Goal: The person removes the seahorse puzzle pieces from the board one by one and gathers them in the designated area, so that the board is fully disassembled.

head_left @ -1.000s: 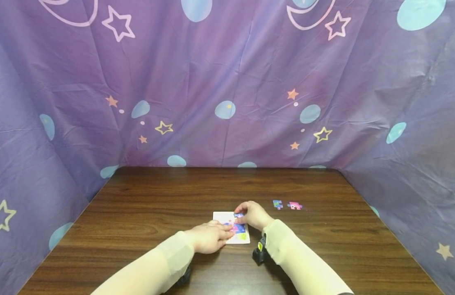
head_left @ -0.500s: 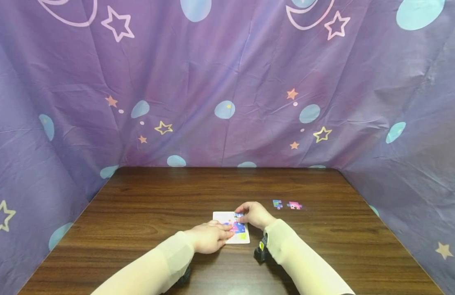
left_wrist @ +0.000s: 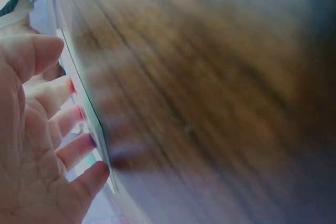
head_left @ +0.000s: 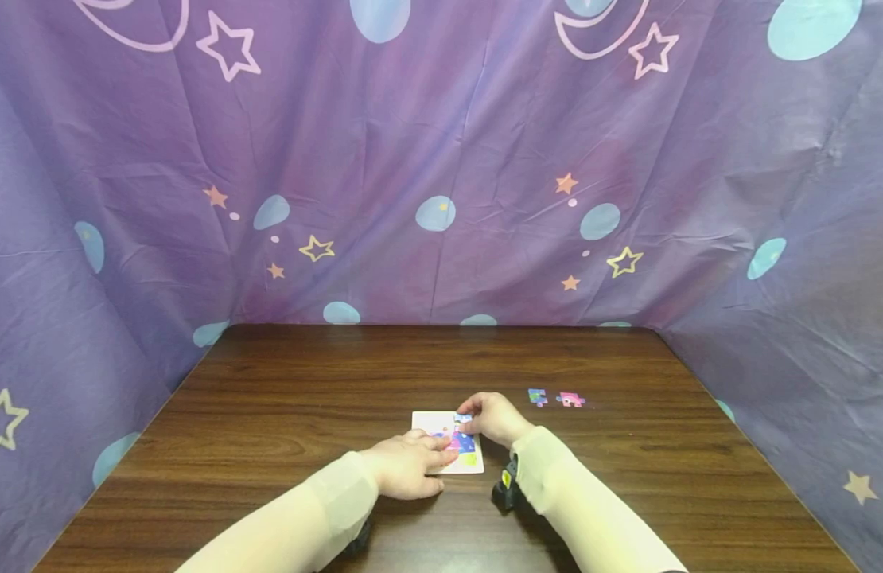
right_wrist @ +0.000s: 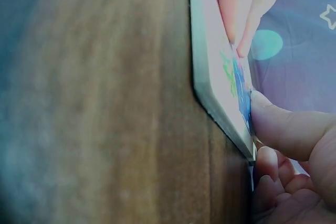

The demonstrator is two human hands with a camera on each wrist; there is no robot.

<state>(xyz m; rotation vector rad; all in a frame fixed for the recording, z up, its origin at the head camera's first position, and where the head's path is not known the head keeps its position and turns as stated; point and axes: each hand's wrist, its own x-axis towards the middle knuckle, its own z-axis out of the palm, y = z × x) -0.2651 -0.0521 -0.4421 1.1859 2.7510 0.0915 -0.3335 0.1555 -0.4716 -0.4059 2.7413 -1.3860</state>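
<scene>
A white puzzle board [head_left: 429,420] with a colourful picture lies flat on the table. My left hand [head_left: 406,468] rests on its left side with fingers stretched out, and the left wrist view shows the fingertips [left_wrist: 97,174] touching the board. At the board's upper right corner my right hand [head_left: 495,418] pinches a blue puzzle piece [head_left: 463,418] between thumb and fingers. The right thumb [right_wrist: 273,121] presses over the board's edge in the right wrist view. The left fingers cover part of the picture.
Two loose puzzle pieces, one blue and green [head_left: 538,397] and one pink [head_left: 571,399], lie to the right beyond my right hand. A brown wooden table [head_left: 284,398] bears everything. Purple curtain [head_left: 384,159] with stars stands behind and along both sides.
My left thumb has spread out from the other fingers, toward the near side of the board. The right hand stays at the upper right corner with hardly any movement.
</scene>
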